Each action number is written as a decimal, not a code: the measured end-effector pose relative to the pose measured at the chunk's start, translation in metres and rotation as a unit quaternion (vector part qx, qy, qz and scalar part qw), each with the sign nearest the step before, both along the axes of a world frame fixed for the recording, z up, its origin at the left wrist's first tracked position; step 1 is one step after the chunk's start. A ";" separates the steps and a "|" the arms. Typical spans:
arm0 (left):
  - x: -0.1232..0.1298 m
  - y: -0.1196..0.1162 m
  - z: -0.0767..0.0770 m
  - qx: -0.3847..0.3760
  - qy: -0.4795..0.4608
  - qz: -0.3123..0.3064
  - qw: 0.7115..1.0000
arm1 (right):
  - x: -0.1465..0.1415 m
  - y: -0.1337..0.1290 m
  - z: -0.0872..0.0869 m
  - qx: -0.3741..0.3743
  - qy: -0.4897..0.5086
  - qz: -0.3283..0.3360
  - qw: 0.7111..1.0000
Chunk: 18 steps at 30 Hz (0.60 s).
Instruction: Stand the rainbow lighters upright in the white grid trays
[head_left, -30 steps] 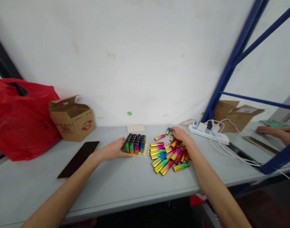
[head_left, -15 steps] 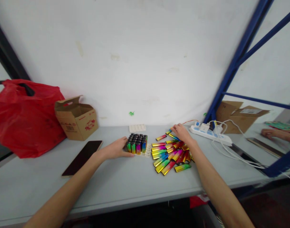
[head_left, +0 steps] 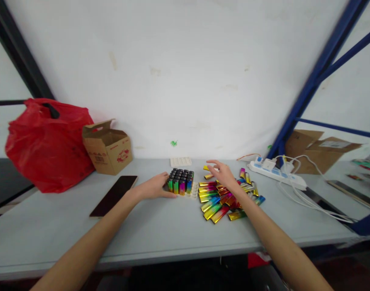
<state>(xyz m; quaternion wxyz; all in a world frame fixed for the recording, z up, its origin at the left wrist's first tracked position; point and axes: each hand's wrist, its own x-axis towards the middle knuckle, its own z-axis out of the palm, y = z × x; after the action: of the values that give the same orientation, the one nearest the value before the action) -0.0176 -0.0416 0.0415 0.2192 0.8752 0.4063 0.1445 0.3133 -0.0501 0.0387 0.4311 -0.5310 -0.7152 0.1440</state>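
Observation:
Rainbow-and-gold lighters (head_left: 181, 184) with black tops stand upright in rows in a white plastic tray (head_left: 194, 190). My left hand (head_left: 154, 186) grips the tray's left side, thumb at the front and fingers behind. My right hand (head_left: 223, 174) hovers over the back of a pile of loose, shiny lighters (head_left: 213, 210), to the right of the tray. Its thumb and index finger are apart, with no lighter visible between them. A yellow lighter (head_left: 205, 167) lies just left of its fingertips. My right forearm hides part of the pile.
A second white tray (head_left: 180, 161) lies by the wall. On the left are a dark phone-like slab (head_left: 114, 196), an open cardboard box (head_left: 108, 149) and a red plastic bag (head_left: 50, 149). A power strip (head_left: 277, 174) with white cables lies right, near a blue frame post (head_left: 306, 97).
The view has shifted, so things appear farther right. My right hand has moved left from the pile's back, its fingers now apart. My left hand stays at the tray. A co-worker's hand has left view.

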 end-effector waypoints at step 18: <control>-0.001 0.001 -0.001 -0.003 0.003 0.000 1.000 | -0.037 -0.020 0.003 -0.075 0.142 0.080 0.984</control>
<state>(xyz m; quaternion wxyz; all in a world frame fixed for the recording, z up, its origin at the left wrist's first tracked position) -0.0182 -0.0404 0.0408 0.2207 0.8751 0.4070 0.1407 0.2767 -0.0703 0.0417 0.4741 -0.4771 -0.6740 0.3055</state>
